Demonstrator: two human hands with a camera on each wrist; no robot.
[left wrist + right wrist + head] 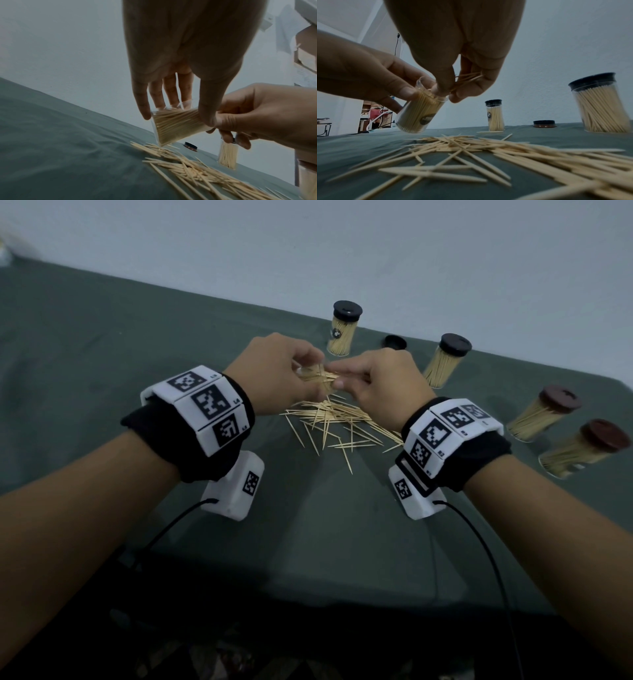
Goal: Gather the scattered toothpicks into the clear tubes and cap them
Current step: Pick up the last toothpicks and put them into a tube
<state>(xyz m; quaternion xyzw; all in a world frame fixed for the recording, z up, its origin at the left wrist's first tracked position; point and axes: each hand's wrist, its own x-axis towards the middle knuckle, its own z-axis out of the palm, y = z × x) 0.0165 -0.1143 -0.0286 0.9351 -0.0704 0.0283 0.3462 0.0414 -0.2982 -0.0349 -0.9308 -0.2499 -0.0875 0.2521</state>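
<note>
Toothpicks (337,422) lie scattered in a loose heap on the green cloth of the table (102,364), about midway between its near and far edges, just below my two hands. My left hand (277,371) has its fingers and thumb curled round an open clear tube (418,112), already packed with picks and tilted with its mouth toward my right hand (380,385). My right thumb and fingers are pinched narrow on a small bunch of picks (467,79), held right at the tube's rim. In the head view my hands hide most of the tube; the wrist views show it plainly, hanging clear above the heap.

Behind my hands, toward the table's far edge, a capped tube (342,330) full of picks stands upright, and a loose black cap (395,341) lies just to its right on the cloth. A second capped tube (445,361) stands further right, near my right hand. Two more, with brownish caps (544,414) (582,448), stand close together near the right edge, well apart from the heap. A single stray pick (489,131) lies at the foot of the far upright tube. A pale wall (342,241) rises behind the far edge.
</note>
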